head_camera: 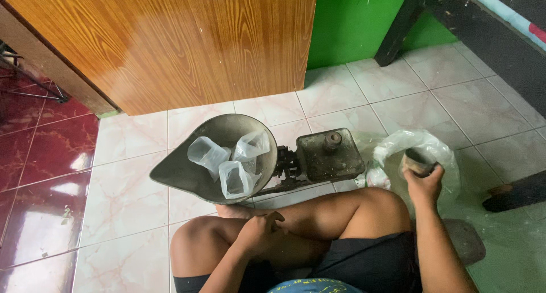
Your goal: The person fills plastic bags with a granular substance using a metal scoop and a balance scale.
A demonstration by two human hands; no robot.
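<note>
Metal cup (420, 161) clenched in your right hand (424, 182) over plastic bag (421, 145); left hand (263, 230) rests loosely curled on leg, holding nothing. Tilt risks spill; scale pan (187, 171) bags light, could topple.

Viewpoint: a single head-worn camera, looking steeply down from above a seated person's lap.
Facing: forward and down over the crossed legs toward the tiled floor (125, 196) and wooden door (170, 43).
Nearness: close; knees fill the lower edge, the balance scale (256, 156) sits mid-frame.
Frame edges: green wall (352, 20) at top, dark bench (489, 31) at upper right.
Shared views: only one view.
</note>
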